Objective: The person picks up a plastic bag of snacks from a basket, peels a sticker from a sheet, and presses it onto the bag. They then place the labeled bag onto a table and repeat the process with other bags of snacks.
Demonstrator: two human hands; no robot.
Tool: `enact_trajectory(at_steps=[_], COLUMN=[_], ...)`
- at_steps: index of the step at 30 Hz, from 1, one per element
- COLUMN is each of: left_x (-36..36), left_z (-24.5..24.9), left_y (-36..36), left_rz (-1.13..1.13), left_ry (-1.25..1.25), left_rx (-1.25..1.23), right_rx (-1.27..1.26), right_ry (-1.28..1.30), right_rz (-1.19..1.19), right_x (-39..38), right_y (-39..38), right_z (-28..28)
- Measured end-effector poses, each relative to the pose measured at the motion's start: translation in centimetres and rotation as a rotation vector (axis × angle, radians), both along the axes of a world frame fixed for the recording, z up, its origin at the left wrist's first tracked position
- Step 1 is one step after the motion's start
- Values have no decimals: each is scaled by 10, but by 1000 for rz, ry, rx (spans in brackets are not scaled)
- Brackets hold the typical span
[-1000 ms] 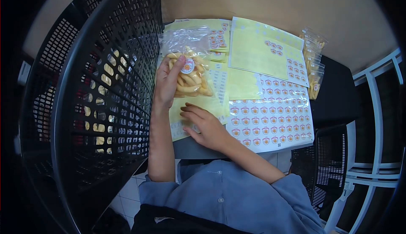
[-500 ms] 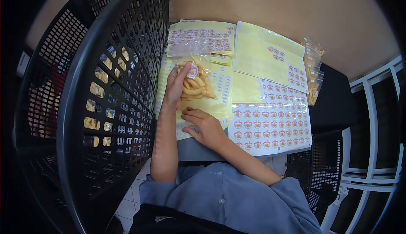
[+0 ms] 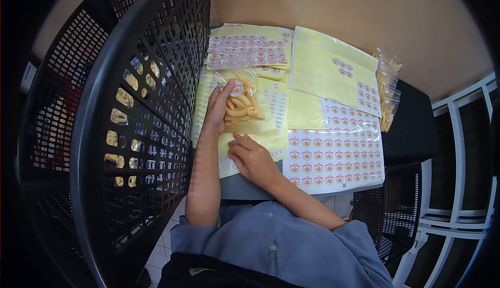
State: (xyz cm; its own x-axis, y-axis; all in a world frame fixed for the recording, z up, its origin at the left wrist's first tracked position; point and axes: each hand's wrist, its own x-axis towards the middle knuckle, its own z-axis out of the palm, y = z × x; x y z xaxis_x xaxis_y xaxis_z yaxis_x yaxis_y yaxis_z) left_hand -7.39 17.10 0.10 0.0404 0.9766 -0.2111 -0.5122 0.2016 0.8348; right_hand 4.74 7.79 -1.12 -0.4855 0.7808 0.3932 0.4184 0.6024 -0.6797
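Note:
My left hand (image 3: 215, 112) grips the left edge of a clear plastic bag (image 3: 244, 109) of curved yellow snack pieces, thumb on top beside a round printed sticker (image 3: 236, 89). The bag lies over yellow sheets, its empty top pointing away from me. Nearer to me, my right hand (image 3: 250, 158) is over the front of a yellow sheet with small text labels (image 3: 229, 167). Its fingers are curled in and the thumb is drawn close to them; anything between the fingertips is too small to make out.
A tall black perforated crate (image 3: 156, 79) stands at the left, with bagged snacks showing through its holes. Sheets of round stickers (image 3: 333, 158) cover the right of the table, with yellow backing sheets (image 3: 317, 69) behind. More filled bags (image 3: 388, 100) lie at the back right.
My right hand has lifted slightly and its spread fingers have drawn together. My left hand still holds the bag, which has barely shifted.

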Motion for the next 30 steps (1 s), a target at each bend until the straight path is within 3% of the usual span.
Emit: enact_trajectory(at_steps=[3, 6, 22, 28, 30], left_x=[1, -1, 0, 4, 6], left_z=[-1, -5, -1, -7, -9], left_y=[0, 2, 0, 4, 3], left_rz=[4, 25, 9, 13, 58], left_ry=[9, -74, -29, 49, 87], left_rx=[-35, -17, -14, -43, 43], right_rx=[-114, -31, -5, -71, -112], right_ry=[50, 16, 0, 100, 244], right_rz=[-74, 18, -4, 27, 21], right_x=[1, 6, 1, 6, 9], right_y=[-4, -1, -2, -3, -4], right_z=[15, 5, -3, 0, 8])
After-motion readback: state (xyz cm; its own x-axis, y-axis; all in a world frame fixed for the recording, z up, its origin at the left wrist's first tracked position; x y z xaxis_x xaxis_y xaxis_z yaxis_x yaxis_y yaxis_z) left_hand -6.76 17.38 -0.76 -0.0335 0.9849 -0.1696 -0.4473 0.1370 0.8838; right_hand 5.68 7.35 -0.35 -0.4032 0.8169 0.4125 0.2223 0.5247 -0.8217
